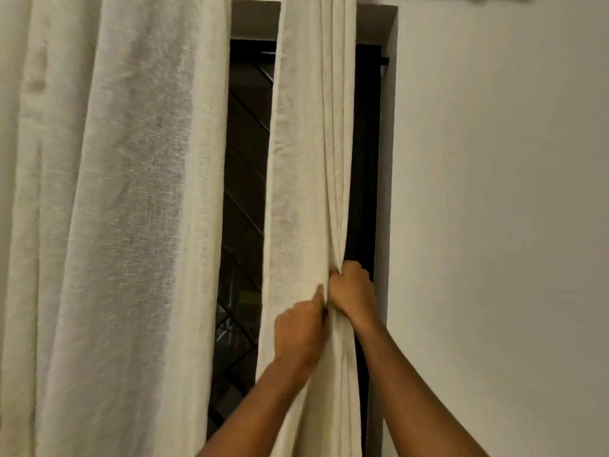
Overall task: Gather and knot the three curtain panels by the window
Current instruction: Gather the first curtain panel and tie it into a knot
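A cream linen curtain panel point(306, 159) hangs at the right side of the window, its right half bunched into folds. My right hand point(351, 291) is closed around those gathered folds from the right. Just below and to the left, my left hand point(301, 331) pinches the same panel's cloth with thumb and fingers, touching the right hand. A second, wider cream panel point(131, 209) hangs loose and spread on the left, untouched. I see no third panel as a separate piece.
Between the two panels shows a dark window point(244, 192) with a diagonal metal grille. The window's recessed frame edge point(385, 159) runs down beside my right hand. A plain pale wall point(494, 209) fills the right side.
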{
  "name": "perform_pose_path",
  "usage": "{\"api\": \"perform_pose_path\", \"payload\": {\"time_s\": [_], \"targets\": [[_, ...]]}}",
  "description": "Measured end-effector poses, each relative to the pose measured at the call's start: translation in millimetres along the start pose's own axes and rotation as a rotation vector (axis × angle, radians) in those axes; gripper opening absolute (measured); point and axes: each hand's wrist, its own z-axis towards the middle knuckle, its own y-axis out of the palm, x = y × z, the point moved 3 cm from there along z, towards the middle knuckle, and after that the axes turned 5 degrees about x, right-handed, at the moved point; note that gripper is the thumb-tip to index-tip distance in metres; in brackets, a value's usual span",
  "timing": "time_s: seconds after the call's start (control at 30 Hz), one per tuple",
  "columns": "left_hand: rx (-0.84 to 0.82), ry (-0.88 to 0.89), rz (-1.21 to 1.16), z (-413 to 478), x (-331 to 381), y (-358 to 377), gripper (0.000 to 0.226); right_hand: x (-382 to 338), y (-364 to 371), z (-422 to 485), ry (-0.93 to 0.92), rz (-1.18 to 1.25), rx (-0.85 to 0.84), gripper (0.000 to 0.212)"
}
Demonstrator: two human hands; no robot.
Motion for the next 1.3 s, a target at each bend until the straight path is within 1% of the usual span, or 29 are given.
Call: {"api": "perform_pose_path", "payload": {"time_s": [0.07, 0.13, 0.17, 0.23, 0.27, 0.3, 0.37, 0.4, 0.47, 0.53, 0.57, 0.63, 0.67, 0.8, 0.87, 1.0, 1.1, 1.2, 1.3], "targets": [[-0.012, -0.052, -0.179, -5, 19, 1, 0.019, -6, 4, -7, -0.002, 0.047, -0.008, 0.038], [0.003, -0.104, -0.397, -9, 22, 6, 0.014, -5, 3, -10, 0.019, 0.121, -0.003, 0.056], [-0.003, -0.095, -0.502, -11, 21, 11, 0.024, -2, 1, -11, 0.016, 0.148, -0.003, 0.063], [-0.087, -0.084, -0.702, -11, 20, 22, 0.064, 2, -1, -11, -0.011, 0.179, -0.006, 0.071], [-0.127, -0.093, -0.817, -12, 21, 25, 0.081, 4, -2, -11, -0.020, 0.180, -0.011, 0.070], [-0.153, -0.102, -0.930, -13, 24, 27, 0.092, 4, -2, -10, -0.029, 0.168, -0.019, 0.065], [-0.146, -0.112, -1.035, -10, 28, 29, 0.100, 3, -2, -10, -0.043, 0.107, -0.017, 0.049], [-0.133, -0.117, -1.027, -8, 30, 29, 0.102, 1, -3, -10, -0.050, 0.080, -0.006, 0.044], [-0.118, -0.121, -1.014, -2, 32, 28, 0.100, -7, -6, -7, -0.073, 0.064, 0.035, 0.042], [-0.095, -0.126, -1.025, 3, 33, 26, 0.086, -21, -12, -3, -0.125, 0.078, 0.101, 0.051], [-0.073, -0.141, -1.017, 7, 34, 23, 0.084, -30, -15, 1, -0.169, 0.088, 0.142, 0.058], [-0.010, -0.177, -0.974, 19, 35, 16, 0.096, -50, -22, 11, -0.274, 0.102, 0.210, 0.069], [0.015, -0.176, -0.939, 27, 36, 10, 0.098, -61, -26, 18, -0.326, 0.098, 0.231, 0.073], [0.108, -0.135, -0.800, 71, 44, -19, 0.069, -109, -40, 57, -0.495, -0.011, 0.319, 0.083], [0.156, -0.114, -0.751, 95, 48, -34, 0.067, -132, -48, 75, -0.564, -0.139, 0.386, 0.081], [0.245, -0.072, -0.537, 137, 52, -61, 0.078, -177, -69, 104, -0.729, -0.397, 0.508, 0.071], [0.298, -0.024, -0.367, 160, 55, -74, 0.093, -204, -84, 125, -0.803, -0.532, 0.549, 0.054], [0.339, 0.057, -0.263, 181, 62, -84, 0.101, -224, -96, 147, -0.796, -0.572, 0.530, 0.043], [0.392, 0.107, -0.242, 201, 71, -96, 0.104, -239, -105, 168, -0.771, -0.590, 0.460, 0.048]]}}
